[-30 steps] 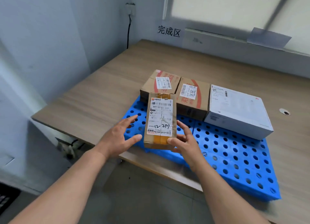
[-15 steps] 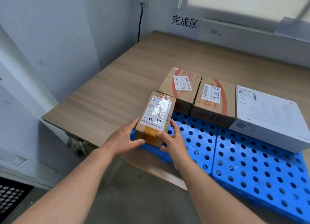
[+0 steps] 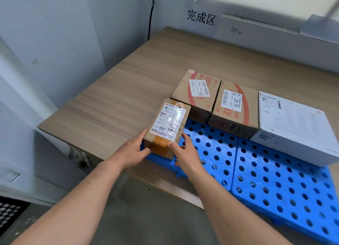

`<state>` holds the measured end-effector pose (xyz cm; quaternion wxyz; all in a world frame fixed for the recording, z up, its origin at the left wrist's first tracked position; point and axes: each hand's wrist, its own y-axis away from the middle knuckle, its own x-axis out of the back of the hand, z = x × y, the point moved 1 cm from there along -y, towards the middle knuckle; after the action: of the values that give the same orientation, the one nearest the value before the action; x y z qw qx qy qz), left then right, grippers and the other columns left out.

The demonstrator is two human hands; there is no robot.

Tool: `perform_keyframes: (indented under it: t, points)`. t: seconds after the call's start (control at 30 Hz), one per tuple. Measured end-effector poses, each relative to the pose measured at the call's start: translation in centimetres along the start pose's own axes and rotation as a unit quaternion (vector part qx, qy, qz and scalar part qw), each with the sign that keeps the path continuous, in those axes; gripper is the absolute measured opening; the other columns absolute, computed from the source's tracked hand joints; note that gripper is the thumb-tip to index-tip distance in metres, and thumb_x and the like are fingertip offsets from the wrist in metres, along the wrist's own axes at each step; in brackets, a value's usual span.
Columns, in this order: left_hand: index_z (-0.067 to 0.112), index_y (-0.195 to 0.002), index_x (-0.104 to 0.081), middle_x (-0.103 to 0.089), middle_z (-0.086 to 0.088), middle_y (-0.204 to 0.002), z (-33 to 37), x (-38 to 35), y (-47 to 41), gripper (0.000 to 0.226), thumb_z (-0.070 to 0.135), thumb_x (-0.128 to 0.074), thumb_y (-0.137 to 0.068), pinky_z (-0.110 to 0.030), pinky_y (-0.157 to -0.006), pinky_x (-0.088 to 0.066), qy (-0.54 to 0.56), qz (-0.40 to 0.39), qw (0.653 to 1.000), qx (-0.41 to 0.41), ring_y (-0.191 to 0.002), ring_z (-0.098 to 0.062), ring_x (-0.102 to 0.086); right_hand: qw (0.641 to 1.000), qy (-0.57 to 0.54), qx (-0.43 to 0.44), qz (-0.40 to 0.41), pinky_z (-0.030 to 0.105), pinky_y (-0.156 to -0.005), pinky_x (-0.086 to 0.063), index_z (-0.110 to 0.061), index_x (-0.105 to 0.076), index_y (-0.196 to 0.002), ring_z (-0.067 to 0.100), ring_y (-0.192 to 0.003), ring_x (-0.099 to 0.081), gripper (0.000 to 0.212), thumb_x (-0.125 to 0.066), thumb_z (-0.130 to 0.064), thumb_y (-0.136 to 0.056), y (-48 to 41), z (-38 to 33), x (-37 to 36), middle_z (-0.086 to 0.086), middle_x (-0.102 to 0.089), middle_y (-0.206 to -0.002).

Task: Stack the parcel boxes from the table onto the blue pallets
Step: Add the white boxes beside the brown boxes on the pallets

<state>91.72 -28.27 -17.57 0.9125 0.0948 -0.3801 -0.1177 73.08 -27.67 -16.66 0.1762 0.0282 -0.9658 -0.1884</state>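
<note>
As left hand point(image 3: 132, 153), right hand point(image 3: 185, 154) clasp it, cardboard box point(image 3: 167, 124) rests.

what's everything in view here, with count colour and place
small brown box: 1, brown with white label, at the pallets' near left corner
red-printed boxes: 2, brown, side by side at the pallets' far edge
white box: 1, white, on the pallets right of those
blue pallets: 2 joined, blue, at table's near edge
table: 1, light wood, against the walls
wall sign: 1, black characters, behind table
cable: 1, black, wall corner
left hand: 1, grips the small brown box's left side
right hand: 1, grips its right side
</note>
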Motion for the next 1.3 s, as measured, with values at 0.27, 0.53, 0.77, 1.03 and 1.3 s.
perform_keyframes:
  t: [0.27, 0.53, 0.77, 1.03, 1.3]
  points:
    - [0.026, -0.152, -0.007, -0.022, 0.002, -0.156, 1.2, 0.2, 1.1, 0.086, 0.04, -0.062, -0.088, -0.038, -0.115, -0.024, -0.044, 0.063, 0.997, -0.022, -0.142, -0.017, -0.022, 0.999, 0.042, 0.014, 0.004, 0.045, -0.101, -0.045, -0.031, -0.022, -0.15, 0.021, -0.125, -0.049, 0.078, -0.06, -0.055, -0.086, 1.2, -0.2, 2.0, 0.003, -0.044, -0.145]
    - [0.013, -0.14, -0.041, -0.047, -0.008, -0.14, 4.1, -1.8, 6.3, 0.082, 0.066, -0.04, -0.077, -0.04, -0.107, -0.031, -0.147, 0.254, 0.954, -0.057, -0.13, -0.025, -0.041, 0.948, 0.279, 0.129, 0.082, 0.034, -0.082, -0.05, -0.028, -0.041, -0.14, 0.012, -0.103, -0.054, 0.05, -0.055, -0.038, -0.092, 5.5, -0.1, 7.7, -0.007, -0.044, -0.134]
    - [0.014, -0.119, -0.059, -0.062, -0.004, -0.114, 12.3, -7.6, 9.1, 0.053, 0.052, -0.051, -0.083, -0.04, -0.085, -0.046, -0.188, 0.273, 0.934, -0.131, -0.104, -0.024, -0.057, 0.863, 0.409, 0.229, 0.189, 0.027, -0.075, -0.039, -0.023, -0.048, -0.137, 0.017, -0.115, -0.05, 0.042, -0.05, -0.028, -0.096, 10.4, 2.6, 15.4, -0.004, -0.05, -0.13]
    - [0.011, -0.111, -0.064, -0.065, -0.005, -0.104, 25.5, -17.9, 10.7, 0.061, 0.057, -0.039, -0.081, -0.041, -0.079, -0.048, -0.204, 0.213, 0.928, -0.228, -0.095, -0.027, -0.061, 0.805, 0.413, 0.244, 0.348, 0.032, -0.051, -0.052, -0.014, -0.073, -0.091, 0.027, -0.071, -0.066, 0.04, -0.087, -0.013, -0.054, 18.2, 8.9, 28.1, 0.004, -0.068, -0.086]
    - [0.01, -0.111, -0.064, -0.066, -0.007, -0.104, 38.1, -29.8, 13.4, 0.059, 0.056, -0.045, -0.08, -0.042, -0.077, -0.049, -0.211, 0.171, 0.905, -0.328, -0.093, -0.029, -0.063, 0.768, 0.426, 0.197, 0.435, 0.031, -0.056, -0.053, -0.015, -0.073, -0.093, 0.026, -0.073, -0.067, 0.04, -0.086, -0.013, -0.054, 25.8, 16.5, 41.1, 0.004, -0.069, -0.087]
